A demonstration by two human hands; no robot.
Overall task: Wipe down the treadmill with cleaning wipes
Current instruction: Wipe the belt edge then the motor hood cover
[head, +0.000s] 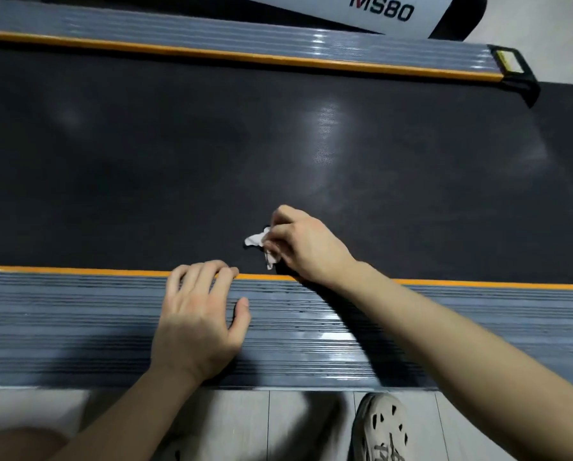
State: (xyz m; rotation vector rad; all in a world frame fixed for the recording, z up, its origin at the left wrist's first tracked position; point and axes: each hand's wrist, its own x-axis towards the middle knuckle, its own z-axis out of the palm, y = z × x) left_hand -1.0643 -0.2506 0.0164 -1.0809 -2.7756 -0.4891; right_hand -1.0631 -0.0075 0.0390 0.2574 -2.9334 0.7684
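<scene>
The right hand (306,246) is pinching a wipe (257,241) in its grip to rub the belt (178,161), while the loose, empty left hand (198,321) is leaning on the rail (79,314), likely for balance.

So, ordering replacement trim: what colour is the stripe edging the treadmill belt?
Orange stripe, beside each grey ribbed side rail; head view shows it best.

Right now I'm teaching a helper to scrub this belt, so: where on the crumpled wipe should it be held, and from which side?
Take the wipe by its bunched middle, from above, as the right hand does. It lies crumpled flat on the belt, so nothing gets under it from the side; the loose tails poking out would probably just drag if pinched.
</scene>
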